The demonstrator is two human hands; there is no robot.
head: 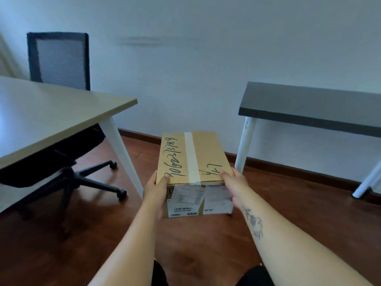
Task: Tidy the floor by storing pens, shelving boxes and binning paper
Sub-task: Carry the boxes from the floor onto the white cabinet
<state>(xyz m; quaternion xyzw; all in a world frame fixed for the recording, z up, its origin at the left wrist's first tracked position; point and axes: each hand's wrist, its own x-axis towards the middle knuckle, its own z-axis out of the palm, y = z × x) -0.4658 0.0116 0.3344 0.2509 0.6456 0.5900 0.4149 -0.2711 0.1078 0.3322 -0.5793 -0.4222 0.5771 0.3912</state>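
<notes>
Both forearms (127, 244) are stretching forward; my left grip (155, 190) and right grip (232, 185) are clasping the near corners of the taped cardboard box (191, 157), thumbs on top, over the wooden floor (288, 203) between the pale bench (51, 112) and the dark bench (309, 104).

- The floor (206, 244) is dark reddish-brown wood and meets the wall at a matching skirting board (288, 168).
- A light-topped table (51, 120) stands on it at the left on white legs.
- A dark-topped table (309, 102) stands at the right, also on white legs.
- An office chair's wheeled black base (92, 180) rests on the boards under the left table.
- A cardboard box (191, 157) is between the tables; whether it touches the floor cannot be told.
</notes>
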